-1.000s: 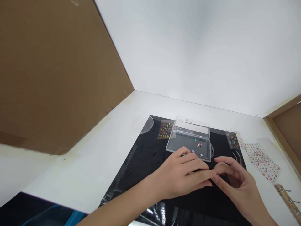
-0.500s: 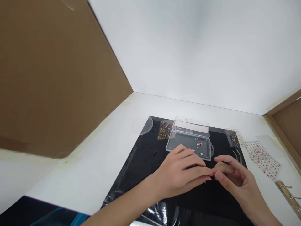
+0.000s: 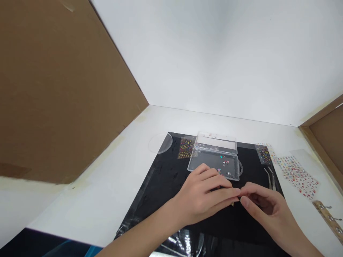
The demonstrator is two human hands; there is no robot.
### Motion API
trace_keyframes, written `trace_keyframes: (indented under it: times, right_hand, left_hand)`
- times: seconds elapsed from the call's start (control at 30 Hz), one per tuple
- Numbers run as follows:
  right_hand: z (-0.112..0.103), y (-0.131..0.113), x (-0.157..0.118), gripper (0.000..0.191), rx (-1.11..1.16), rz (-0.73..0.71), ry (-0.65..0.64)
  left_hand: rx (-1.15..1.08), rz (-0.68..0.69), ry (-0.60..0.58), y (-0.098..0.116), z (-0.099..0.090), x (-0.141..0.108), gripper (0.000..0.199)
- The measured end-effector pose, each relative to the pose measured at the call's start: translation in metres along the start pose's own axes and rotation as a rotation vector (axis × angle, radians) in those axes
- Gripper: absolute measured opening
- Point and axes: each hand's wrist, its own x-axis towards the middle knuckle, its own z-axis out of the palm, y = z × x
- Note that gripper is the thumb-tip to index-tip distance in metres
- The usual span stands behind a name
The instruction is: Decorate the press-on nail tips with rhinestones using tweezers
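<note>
My left hand (image 3: 207,194) is stretched over the black mat (image 3: 160,185), palm down, fingers pointing right and slightly spread. My right hand (image 3: 264,205) is curled, its thumb and index finger closed at the tip of a left-hand finger. Whatever lies between those fingertips is too small or hidden to tell. A small gold-coloured bit shows under the left fingertips. Just beyond the hands lies an open clear plastic case (image 3: 211,162), with small colourful charms (image 3: 225,162) in its near half. Metal tweezers (image 3: 270,178) lie beside my right hand.
A clear round disc (image 3: 160,143) and a gold-patterned sticker sheet (image 3: 186,148) lie left of the case. At the right are a dark sticker sheet (image 3: 264,154), a pale sticker sheet (image 3: 298,176) and a wooden strip with metal clips (image 3: 328,217). Cardboard (image 3: 66,89) stands at left.
My right index finger has drawn in toward the thumb, and the right hand now meets the left fingertips more closely. The view has shifted slightly, and more of the tweezers shows.
</note>
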Motion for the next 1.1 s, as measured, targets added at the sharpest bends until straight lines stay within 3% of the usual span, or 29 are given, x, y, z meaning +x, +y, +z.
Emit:
trace_keyframes:
  times: [0.17, 0.5, 0.67, 1.1]
  right_hand:
    - [-0.002, 0.010, 0.001, 0.042, -0.016, -0.058, 0.000]
    - [-0.002, 0.008, 0.002, 0.042, 0.014, 0.000, -0.026]
    - [-0.002, 0.014, 0.004, 0.041, 0.001, -0.066, -0.043]
    - [-0.002, 0.015, 0.004, 0.042, -0.035, -0.061, -0.063]
  left_hand:
    - [0.005, 0.026, -0.004, 0.001, -0.001, 0.000, 0.012]
    - [0.059, 0.037, 0.005, 0.001, 0.000, 0.000, 0.010]
    - [0.067, 0.041, 0.010, 0.000, 0.001, -0.001, 0.010]
    - [0.101, 0.088, 0.027, -0.001, 0.006, -0.004, 0.013]
